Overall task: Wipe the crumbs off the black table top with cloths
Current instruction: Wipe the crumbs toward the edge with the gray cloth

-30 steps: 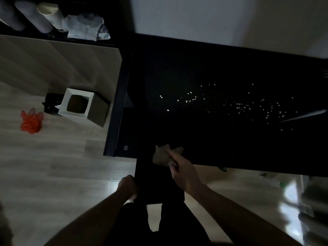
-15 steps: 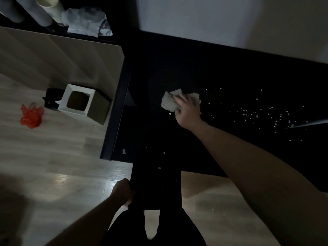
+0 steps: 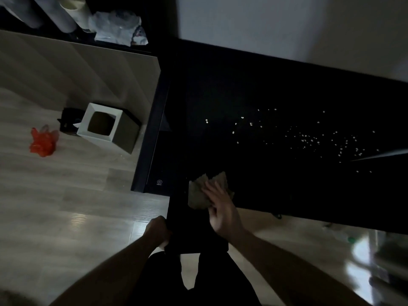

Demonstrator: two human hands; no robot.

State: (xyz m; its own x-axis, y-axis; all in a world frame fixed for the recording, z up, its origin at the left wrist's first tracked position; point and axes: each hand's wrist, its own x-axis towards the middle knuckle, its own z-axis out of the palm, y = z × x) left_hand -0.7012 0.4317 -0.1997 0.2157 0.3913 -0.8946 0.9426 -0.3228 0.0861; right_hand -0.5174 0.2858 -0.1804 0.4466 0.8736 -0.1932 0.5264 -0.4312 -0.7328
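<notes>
- Right hand (image 3: 223,208) lies nearly flat with fingers spread, pressing a crumpled grey cloth (image 3: 198,193) at the near edge of the table (image 3: 242,85).
- Left hand (image 3: 157,230) curls round the edge of a flat black board (image 3: 192,235) below that edge.
- Pale crumbs (image 3: 309,138) dot the glossy top, well right of the cloth.

dim room, seemingly wood floor (image 3: 66,195)

Left hand (image 3: 157,231): fingers curled round black panel (image 3: 196,237) edge. Right hand (image 3: 223,209): palm down, fingers straight, pressing cloth (image 3: 196,195)
</notes>
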